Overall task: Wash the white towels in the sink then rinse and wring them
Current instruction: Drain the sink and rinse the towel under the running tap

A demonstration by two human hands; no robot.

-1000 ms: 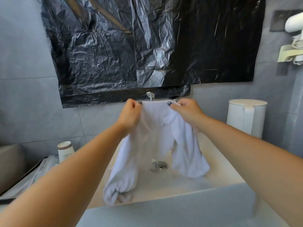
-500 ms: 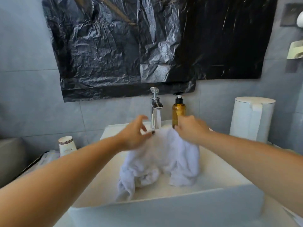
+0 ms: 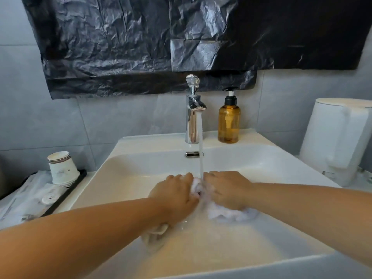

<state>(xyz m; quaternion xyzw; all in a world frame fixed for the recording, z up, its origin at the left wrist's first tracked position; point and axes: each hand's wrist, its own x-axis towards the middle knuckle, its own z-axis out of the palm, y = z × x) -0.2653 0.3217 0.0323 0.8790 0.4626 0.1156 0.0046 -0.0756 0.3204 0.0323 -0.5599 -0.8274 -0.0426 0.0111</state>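
Two bare arms reach in from the near edge, over the front wall of the sink (image 3: 261,264); in the bowl lies the white towel (image 3: 225,213), wet and bunched up; one end peeks out under the left wrist, the other end sticks out under the right hand, so the towel runs side to side, from hand to hand. The left hand (image 3: 177,196) curls its fingers around the towel's middle; the right hand (image 3: 226,190) does the same just beside it; both squeeze the cloth, and a small white lump shows between them. The hands sit about the same way in, so neither is nearer; to rub or twist, I think each hand must work against the other along that line. The water (image 3: 201,141) falls right on the lump; behind it stands the shiny tap (image 3: 192,117); next to it is a brown soap bottle (image 3: 229,122).
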